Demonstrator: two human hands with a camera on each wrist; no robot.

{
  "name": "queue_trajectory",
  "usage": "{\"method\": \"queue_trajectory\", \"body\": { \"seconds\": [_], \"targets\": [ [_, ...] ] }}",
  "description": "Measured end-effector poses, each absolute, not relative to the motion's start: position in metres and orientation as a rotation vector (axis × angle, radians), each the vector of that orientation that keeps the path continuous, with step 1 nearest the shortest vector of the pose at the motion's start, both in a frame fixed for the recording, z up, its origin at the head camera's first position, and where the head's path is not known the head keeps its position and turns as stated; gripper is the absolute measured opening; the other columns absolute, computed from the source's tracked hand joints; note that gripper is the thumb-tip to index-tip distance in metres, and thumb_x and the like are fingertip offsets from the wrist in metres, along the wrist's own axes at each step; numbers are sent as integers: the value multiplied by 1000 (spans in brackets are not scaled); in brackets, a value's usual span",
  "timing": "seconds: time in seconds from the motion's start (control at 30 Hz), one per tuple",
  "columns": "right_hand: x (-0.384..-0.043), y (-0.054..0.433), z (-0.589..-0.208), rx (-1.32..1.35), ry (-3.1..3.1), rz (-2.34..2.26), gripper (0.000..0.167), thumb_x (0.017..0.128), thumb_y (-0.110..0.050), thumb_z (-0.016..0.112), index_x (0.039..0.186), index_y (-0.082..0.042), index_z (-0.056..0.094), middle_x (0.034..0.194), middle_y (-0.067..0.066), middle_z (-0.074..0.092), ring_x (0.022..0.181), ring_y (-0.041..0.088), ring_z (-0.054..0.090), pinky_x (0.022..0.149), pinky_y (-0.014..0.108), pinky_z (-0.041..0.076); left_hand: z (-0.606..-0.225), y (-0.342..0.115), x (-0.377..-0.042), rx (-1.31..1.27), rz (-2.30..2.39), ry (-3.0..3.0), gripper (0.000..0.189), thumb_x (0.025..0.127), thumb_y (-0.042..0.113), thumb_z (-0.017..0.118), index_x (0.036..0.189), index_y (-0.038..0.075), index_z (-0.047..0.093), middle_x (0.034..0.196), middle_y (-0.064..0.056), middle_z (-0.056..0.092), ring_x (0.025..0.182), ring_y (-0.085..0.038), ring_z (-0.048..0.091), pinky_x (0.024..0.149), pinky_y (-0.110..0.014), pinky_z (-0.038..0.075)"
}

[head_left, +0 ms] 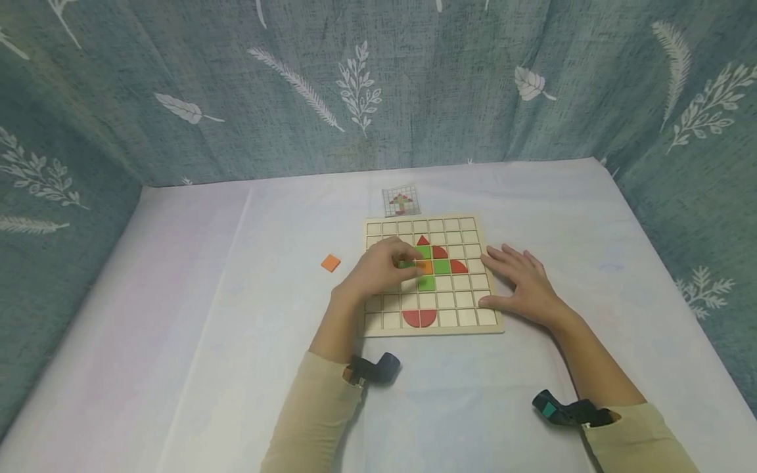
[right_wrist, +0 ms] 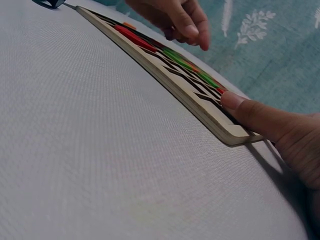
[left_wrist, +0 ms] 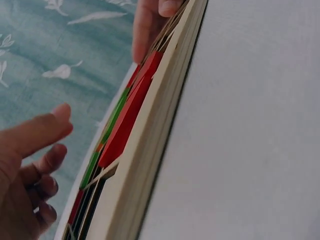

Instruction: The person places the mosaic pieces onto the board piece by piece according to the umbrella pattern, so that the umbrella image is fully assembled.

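Observation:
A wooden grid board (head_left: 467, 318) lies on the white cloth. Above its middle hovers my left hand (head_left: 378, 268), fingers and thumb bent, with a gap and nothing visible between them in the left wrist view. Near its fingertips are an orange square tile (head_left: 426, 267) and green square tiles (head_left: 426, 284). A red triangle (head_left: 422, 241) tops these, with red quarter-circle tiles (head_left: 458, 267) to the right. Two red quarter-circles (head_left: 418, 318) form a half disc in the bottom row. My right hand (head_left: 523, 284) rests spread at the board's right edge, its thumb (right_wrist: 240, 104) touching the rim.
A loose orange square tile (head_left: 330, 263) lies on the cloth left of the board. Behind the board is a small picture card (head_left: 401, 201) with a gridded red and green pattern. A teal leaf-print curtain (head_left: 414, 85) encloses the back and sides.

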State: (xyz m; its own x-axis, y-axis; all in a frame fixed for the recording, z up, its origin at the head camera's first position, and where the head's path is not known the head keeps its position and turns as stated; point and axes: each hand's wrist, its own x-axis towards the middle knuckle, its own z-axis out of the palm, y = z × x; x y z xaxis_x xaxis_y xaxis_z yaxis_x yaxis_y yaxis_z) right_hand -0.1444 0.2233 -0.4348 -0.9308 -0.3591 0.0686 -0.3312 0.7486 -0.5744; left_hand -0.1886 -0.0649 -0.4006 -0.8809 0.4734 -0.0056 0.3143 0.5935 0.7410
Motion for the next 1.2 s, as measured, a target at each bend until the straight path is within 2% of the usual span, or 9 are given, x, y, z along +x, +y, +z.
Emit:
{"method": "queue_trajectory", "body": {
  "seconds": [0.27,0.47,0.8,1.0,1.2],
  "targets": [
    [-144,224,-434,-576,2892,-940,82,72,-42,78,139,-4,46,149,17,35,142,36,18,112,56,2,-391,-77,-187,586,1215,2533,31,81,26,74,110,15,69,105,7,63,84,-14,56,71,-30,47],
    [-143,224,-432,-574,2893,-943,82,72,-41,78,138,-4,46,149,18,35,142,36,18,112,56,2,-390,-89,-188,569,1227,2516,35,81,25,75,113,14,68,100,0,63,77,-18,53,67,-29,44],
    [-145,222,-433,-588,2898,-915,82,72,-39,78,138,-3,46,148,18,35,141,37,19,111,57,4,-386,-118,-181,386,1241,2536,36,79,26,74,113,16,67,101,-1,60,89,-20,49,73,-35,43],
    [-144,222,-432,-592,2891,-921,82,72,-39,78,138,-3,46,148,19,35,141,37,19,111,57,4,-384,-134,-178,344,1245,2607,35,79,24,74,112,13,67,100,-4,60,88,-21,46,72,-35,39],
    [-143,222,-432,-585,2894,-920,82,72,-39,78,138,-3,46,148,19,35,141,37,18,111,57,4,-383,-152,-173,293,1279,2631,35,80,25,74,112,13,67,103,-8,60,91,-24,46,78,-36,38]
  ]
}}
